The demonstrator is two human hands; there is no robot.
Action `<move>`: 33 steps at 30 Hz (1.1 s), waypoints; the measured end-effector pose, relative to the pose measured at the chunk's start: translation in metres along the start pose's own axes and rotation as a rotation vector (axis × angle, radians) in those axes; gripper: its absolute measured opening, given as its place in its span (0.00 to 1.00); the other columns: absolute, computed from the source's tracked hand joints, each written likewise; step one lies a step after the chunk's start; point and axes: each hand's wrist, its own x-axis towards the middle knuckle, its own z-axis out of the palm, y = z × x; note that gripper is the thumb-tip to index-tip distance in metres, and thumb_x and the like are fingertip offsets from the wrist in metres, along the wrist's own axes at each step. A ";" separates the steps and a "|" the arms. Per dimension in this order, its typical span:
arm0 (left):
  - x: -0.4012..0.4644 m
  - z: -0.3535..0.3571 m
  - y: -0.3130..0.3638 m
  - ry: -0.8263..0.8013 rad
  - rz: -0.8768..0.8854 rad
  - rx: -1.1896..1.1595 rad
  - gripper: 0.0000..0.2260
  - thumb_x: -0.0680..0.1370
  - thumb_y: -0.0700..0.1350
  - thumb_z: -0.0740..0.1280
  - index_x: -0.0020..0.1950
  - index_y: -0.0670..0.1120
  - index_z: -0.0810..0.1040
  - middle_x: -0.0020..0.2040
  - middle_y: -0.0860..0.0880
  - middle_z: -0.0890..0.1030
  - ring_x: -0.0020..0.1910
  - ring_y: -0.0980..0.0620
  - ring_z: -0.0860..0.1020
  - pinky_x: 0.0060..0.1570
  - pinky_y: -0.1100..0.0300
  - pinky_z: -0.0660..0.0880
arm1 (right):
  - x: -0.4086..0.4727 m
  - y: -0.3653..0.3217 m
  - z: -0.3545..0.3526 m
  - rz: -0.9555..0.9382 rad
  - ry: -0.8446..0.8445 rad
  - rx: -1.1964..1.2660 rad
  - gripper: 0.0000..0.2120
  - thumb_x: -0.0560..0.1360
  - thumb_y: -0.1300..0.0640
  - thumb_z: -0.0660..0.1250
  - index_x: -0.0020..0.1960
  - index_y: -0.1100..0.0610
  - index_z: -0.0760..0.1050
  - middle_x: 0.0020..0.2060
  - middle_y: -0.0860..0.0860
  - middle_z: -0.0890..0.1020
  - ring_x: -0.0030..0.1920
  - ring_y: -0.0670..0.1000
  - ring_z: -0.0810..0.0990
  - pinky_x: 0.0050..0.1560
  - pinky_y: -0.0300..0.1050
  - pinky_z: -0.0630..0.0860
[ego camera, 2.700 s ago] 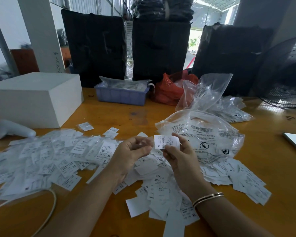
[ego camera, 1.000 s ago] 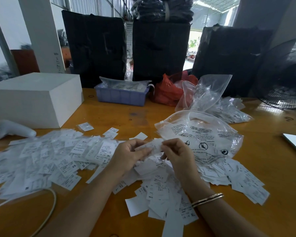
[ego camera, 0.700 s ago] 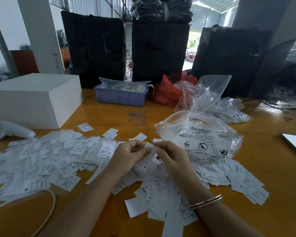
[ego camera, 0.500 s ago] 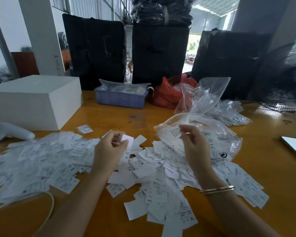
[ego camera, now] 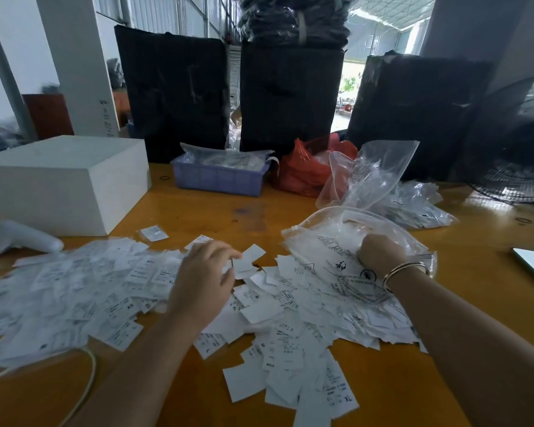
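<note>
Right now both hands work over a wooden table (ego camera: pixel 198 211) strewn with small white paper labels (ego camera: pixel 84 288). The labels are printed with size letters and spread in a wide heap from the left edge across to the right.

The left hand (ego camera: pixel 202 282) hangs palm down just above the middle of that heap, its fingers loosely bent and close together. Its fingertips reach the edge of one label (ego camera: pixel 249 256) at the far side of the heap. Whether thumb and forefinger pinch that slip or only touch it, I cannot tell.

The right hand (ego camera: pixel 379 254) is farther off and to the right. It is set on a clear bag (ego camera: pixel 327 241) with black print that lies on top of the heap's right part. Its fingers are curled down into the crumpled plastic and grip it, and the tips are hidden behind the knuckles. A thin bangle (ego camera: pixel 405 270) sits on that wrist.

At the far left stands a white box (ego camera: pixel 59 183), with a white handset (ego camera: pixel 22 238) lying just in front of it. Behind the heap a bluish basket (ego camera: pixel 219 180) stands next to a red bag (ego camera: pixel 302 172), and a second clear bag (ego camera: pixel 370 174) stands puffed up near them. A white cable (ego camera: pixel 92 374) curves along the near left side, and a black fan (ego camera: pixel 518 167) stands at the far right.
</note>
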 end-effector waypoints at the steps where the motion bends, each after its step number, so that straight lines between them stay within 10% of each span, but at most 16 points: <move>1: -0.001 0.002 0.002 -0.070 0.049 -0.062 0.10 0.77 0.41 0.66 0.58 0.49 0.79 0.57 0.53 0.77 0.59 0.55 0.71 0.58 0.62 0.67 | -0.001 0.001 0.002 -0.001 0.060 0.008 0.09 0.76 0.61 0.60 0.50 0.61 0.77 0.45 0.56 0.81 0.44 0.56 0.78 0.43 0.45 0.70; 7: -0.008 0.016 0.012 -0.305 0.172 -0.280 0.08 0.79 0.45 0.64 0.55 0.55 0.80 0.53 0.60 0.76 0.56 0.66 0.67 0.53 0.76 0.61 | -0.017 0.008 -0.008 -0.025 0.273 0.239 0.11 0.74 0.59 0.63 0.37 0.60 0.80 0.32 0.54 0.79 0.35 0.57 0.77 0.35 0.42 0.66; 13: -0.008 0.010 0.022 -0.225 0.024 -0.543 0.09 0.79 0.46 0.64 0.54 0.60 0.77 0.51 0.65 0.76 0.54 0.66 0.73 0.53 0.69 0.69 | -0.061 -0.015 -0.032 -0.179 0.485 0.646 0.07 0.76 0.56 0.67 0.47 0.59 0.81 0.41 0.50 0.82 0.36 0.45 0.76 0.32 0.30 0.66; 20: -0.005 0.002 0.025 -0.281 -0.212 -0.911 0.16 0.69 0.67 0.66 0.54 0.66 0.73 0.50 0.67 0.79 0.53 0.67 0.76 0.50 0.70 0.74 | -0.123 -0.076 -0.024 -0.492 -0.085 0.816 0.05 0.75 0.51 0.68 0.40 0.49 0.78 0.32 0.49 0.81 0.22 0.39 0.69 0.24 0.29 0.64; 27: 0.000 0.005 0.016 -0.259 -0.493 -1.003 0.03 0.74 0.45 0.72 0.46 0.49 0.79 0.38 0.53 0.83 0.42 0.54 0.82 0.38 0.66 0.76 | -0.124 -0.092 -0.012 -0.400 -0.117 0.896 0.09 0.75 0.49 0.68 0.40 0.53 0.81 0.36 0.54 0.83 0.32 0.52 0.77 0.34 0.42 0.74; 33: 0.001 0.005 0.014 -0.152 -0.609 -1.107 0.02 0.76 0.40 0.69 0.47 0.43 0.78 0.42 0.49 0.85 0.43 0.54 0.84 0.42 0.63 0.78 | -0.130 -0.091 -0.001 -0.502 -0.128 0.746 0.11 0.77 0.51 0.65 0.59 0.47 0.77 0.44 0.44 0.80 0.38 0.36 0.74 0.40 0.30 0.72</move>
